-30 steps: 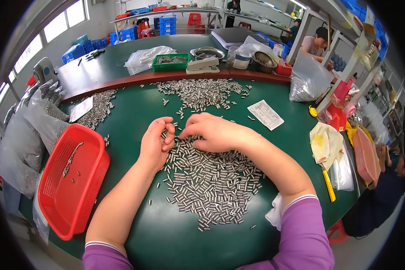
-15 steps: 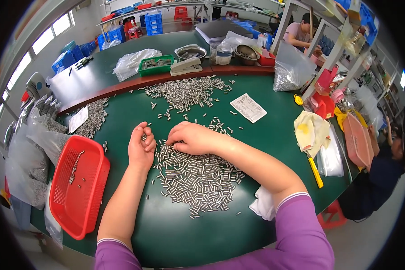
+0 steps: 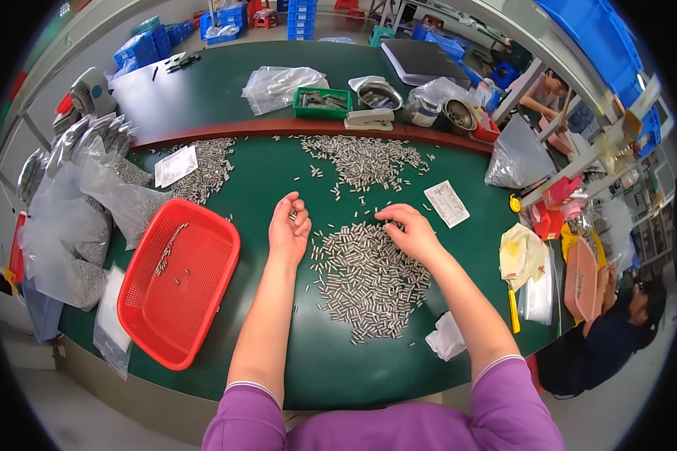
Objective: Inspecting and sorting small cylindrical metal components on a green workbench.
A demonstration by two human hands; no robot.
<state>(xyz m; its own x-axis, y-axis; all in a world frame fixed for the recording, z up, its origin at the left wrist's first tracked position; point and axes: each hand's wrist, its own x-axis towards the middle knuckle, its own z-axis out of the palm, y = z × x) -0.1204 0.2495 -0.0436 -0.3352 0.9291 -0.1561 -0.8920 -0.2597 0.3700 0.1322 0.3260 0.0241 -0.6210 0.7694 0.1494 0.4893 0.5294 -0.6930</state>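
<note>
Small silvery metal cylinders lie in a broad pile on the green table in front of me. My left hand is beside the pile's upper left edge, palm turned up and fingers curled around a few of these cylinders. At the pile's upper right edge is my right hand, thumb and fingertips drawn together low over the pieces. What lies between those fingertips is too small to make out. A second heap of cylinders spreads farther back, with a few strays between the two.
A red plastic basket with a few cylinders stands at left, near filled clear bags. Another heap lies by paper slips. A white cloth and a yellow-handled tool are at right. Co-workers sit beyond.
My right hand has drawn back to the right from the pile's upper left part to its upper right edge. My left hand remains curled beside the pile. The whole view has shifted.
</note>
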